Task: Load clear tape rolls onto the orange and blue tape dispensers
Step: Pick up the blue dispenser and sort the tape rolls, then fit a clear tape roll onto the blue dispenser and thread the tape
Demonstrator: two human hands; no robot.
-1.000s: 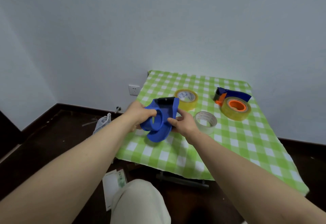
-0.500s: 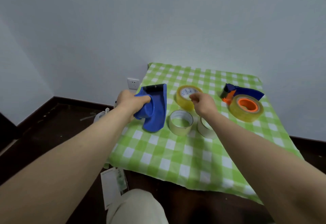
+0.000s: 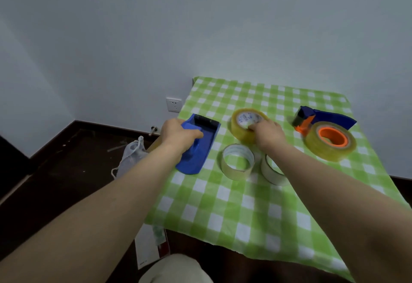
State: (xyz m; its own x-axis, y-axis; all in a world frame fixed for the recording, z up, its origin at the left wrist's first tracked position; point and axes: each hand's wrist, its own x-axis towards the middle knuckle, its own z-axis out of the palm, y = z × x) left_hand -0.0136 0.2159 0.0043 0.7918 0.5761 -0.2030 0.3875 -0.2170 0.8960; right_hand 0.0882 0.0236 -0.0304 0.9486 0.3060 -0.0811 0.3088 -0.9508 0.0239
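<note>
- Your counter (image 3: 223, 215), under a green checked cloth, carries everything. The step in hand looks like picking a roll for the second dispenser.
- The blue dispenser (image 3: 200, 148) lies at the counter's left edge with no roll on it. Your left hand (image 3: 178, 134) grips its near side.
- At the right edge, the orange and blue dispenser (image 3: 312, 119) lies with a roll on its orange hub (image 3: 332, 136), so that one appears done.
- The yellowish tape roll (image 3: 239, 131) stands tilted toward the back, mid-counter. Your right hand (image 3: 268, 133) curls its fingers over the rim, grasping it.
- Two smaller clear rolls (image 3: 236, 174) (image 3: 270, 175) lie just in front, one partly under your forearm.
- Next, likely lift the roll clear, bring it left and line its core with the blue dispenser's hub. Hold the dispenser steady.
</note>
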